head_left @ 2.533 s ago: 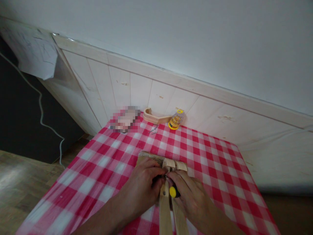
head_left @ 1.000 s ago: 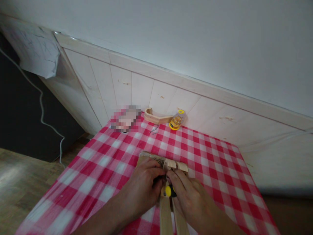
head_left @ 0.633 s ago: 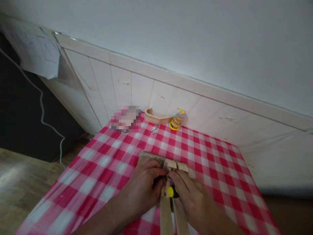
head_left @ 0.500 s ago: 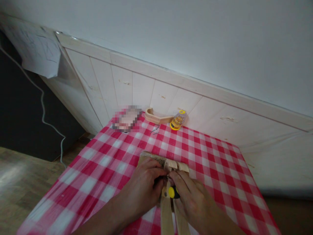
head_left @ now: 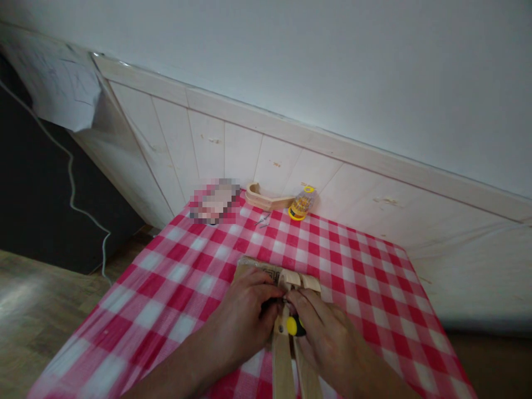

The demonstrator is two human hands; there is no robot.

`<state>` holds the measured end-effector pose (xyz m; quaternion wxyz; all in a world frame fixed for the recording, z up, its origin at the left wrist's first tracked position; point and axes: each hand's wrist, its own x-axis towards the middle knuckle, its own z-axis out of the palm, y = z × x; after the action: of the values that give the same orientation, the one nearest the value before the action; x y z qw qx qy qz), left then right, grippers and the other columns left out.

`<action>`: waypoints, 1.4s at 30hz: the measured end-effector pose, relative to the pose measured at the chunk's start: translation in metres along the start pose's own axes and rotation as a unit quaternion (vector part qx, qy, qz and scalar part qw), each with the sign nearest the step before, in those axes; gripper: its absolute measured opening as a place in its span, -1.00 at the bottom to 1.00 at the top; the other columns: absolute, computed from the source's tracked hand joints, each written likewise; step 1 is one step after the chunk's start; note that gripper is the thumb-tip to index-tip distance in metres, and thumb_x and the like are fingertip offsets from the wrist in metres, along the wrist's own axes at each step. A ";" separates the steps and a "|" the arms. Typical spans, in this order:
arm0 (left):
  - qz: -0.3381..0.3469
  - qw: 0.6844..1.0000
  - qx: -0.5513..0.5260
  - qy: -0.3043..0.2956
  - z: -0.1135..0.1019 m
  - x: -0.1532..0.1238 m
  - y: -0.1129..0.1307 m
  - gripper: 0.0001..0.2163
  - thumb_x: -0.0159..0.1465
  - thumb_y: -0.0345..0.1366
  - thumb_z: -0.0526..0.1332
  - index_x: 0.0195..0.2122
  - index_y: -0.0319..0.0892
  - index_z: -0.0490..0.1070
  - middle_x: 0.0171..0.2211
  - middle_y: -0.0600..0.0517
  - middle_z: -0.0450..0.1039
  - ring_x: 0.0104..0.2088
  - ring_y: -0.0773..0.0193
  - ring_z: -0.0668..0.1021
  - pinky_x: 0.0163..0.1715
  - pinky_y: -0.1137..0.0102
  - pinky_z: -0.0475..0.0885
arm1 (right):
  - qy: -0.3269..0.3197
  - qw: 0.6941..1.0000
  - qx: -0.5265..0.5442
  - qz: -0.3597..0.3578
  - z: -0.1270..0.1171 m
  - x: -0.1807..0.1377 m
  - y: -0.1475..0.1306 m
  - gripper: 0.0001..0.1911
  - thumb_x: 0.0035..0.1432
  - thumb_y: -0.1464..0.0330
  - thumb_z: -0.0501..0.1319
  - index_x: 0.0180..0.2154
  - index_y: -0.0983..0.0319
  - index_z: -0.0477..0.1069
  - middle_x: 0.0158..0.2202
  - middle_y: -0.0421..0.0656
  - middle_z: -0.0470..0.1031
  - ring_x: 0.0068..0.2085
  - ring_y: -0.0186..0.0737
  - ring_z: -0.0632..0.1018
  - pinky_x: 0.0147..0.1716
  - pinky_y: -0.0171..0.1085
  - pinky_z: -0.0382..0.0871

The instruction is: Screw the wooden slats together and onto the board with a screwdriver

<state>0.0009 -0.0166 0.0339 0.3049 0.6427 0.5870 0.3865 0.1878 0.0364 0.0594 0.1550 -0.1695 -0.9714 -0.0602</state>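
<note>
**Both hands meet on a wooden frame at the near end of the checked table**

We look down on a table under a red-and-white checked tablecloth [head_left: 353, 266], pushed against a wall of pale wooden panelling [head_left: 233, 149] with plain white wall above it. To the left we see a wood-look floor [head_left: 45, 299], a dark surface with a thin white cable [head_left: 70, 188] hanging in front of it, and a crumpled white paper sheet [head_left: 58, 88] fixed high on the panelling. At the far edge of the cloth lie a curved light-wood piece [head_left: 264, 199], a clear yellow-capped bit case [head_left: 302, 203] just beside it, and a few small metal screws [head_left: 262, 220] in front of it.

Near us, a pale wooden frame [head_left: 282, 360] lies on the cloth, with two long slats running towards us. The left hand [head_left: 243, 321] rests over its left side with the fingers bent. Its fingertips [head_left: 272, 296] press in at the joint, but we cannot tell whether they pinch wood or tool. The right hand [head_left: 328, 338] is closed around a yellow-and-black screwdriver [head_left: 294, 326]. The yellow end of the tool shows between the two slats, and its dark front points at the joint where both hands meet.
</note>
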 end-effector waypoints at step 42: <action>-0.052 0.998 0.039 -0.007 -0.003 0.002 0.009 -0.76 0.22 -0.49 0.20 -0.17 -0.17 0.62 -0.16 -0.06 0.60 -0.07 0.06 0.58 -0.01 0.12 0.47 | 0.119 0.893 0.336 0.276 -0.064 -0.006 0.004 -0.86 0.35 0.40 0.13 -0.10 0.13 0.42 -0.38 -0.24 0.55 -0.54 -0.34 0.52 -0.60 -0.41 0.44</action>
<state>0.0029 -0.0160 0.0437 0.3036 0.6257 0.6317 0.3425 0.2126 0.0278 0.1185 0.3272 -0.3603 -0.8221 0.2952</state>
